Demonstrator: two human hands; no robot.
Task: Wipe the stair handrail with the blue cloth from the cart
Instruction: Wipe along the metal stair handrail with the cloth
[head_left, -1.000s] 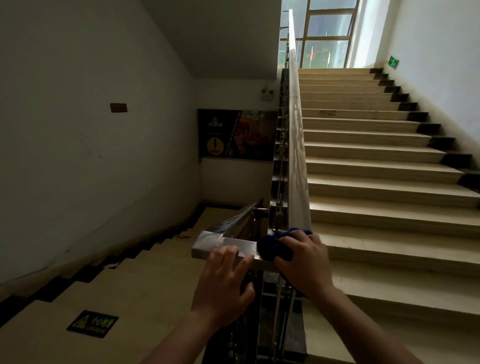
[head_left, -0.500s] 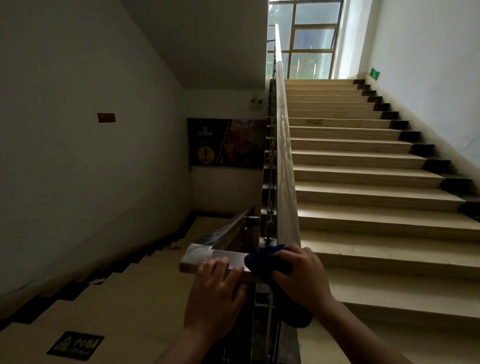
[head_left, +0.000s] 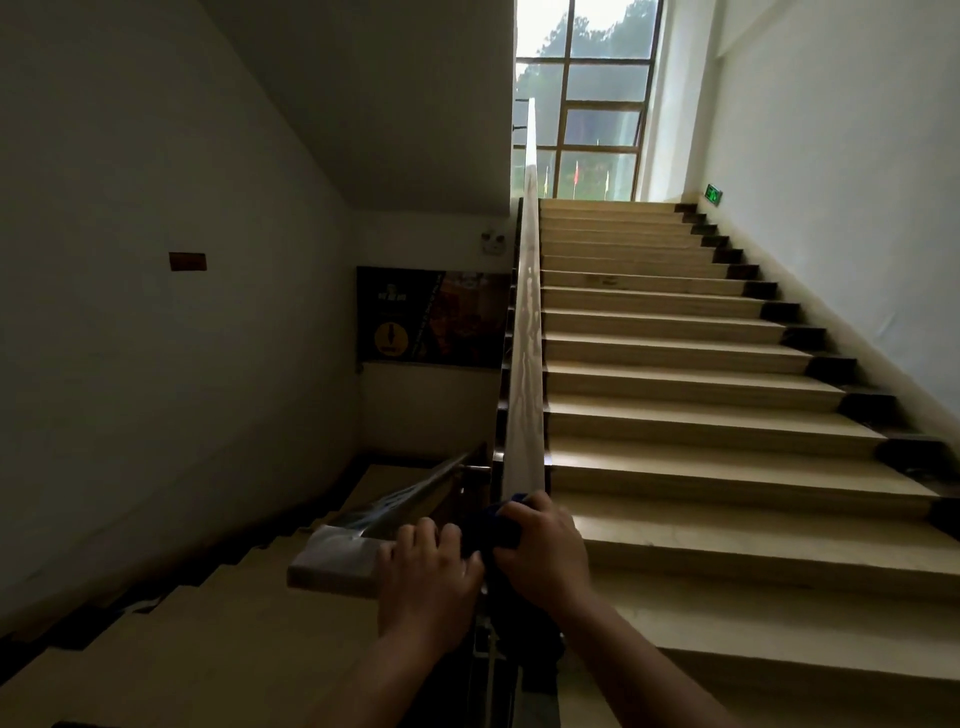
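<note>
— At the bend of the handrail (head_left: 525, 415), where did the blue cloth (head_left: 496, 530) sit?
— Bunched under the right hand (head_left: 543, 553), whose fingers curled around it, pressing it onto the rail's foot. The left hand (head_left: 426, 566) gripped the level stretch just beside.
— How would it handle?
— Soft and light, I judged, and apt to slide on that glossy, rigid rail. It was best kept wadded in the palm.

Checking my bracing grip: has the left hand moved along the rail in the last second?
Yes. The left hand slid right along the flat rail toward the cloth, baring more of its left end.
</note>
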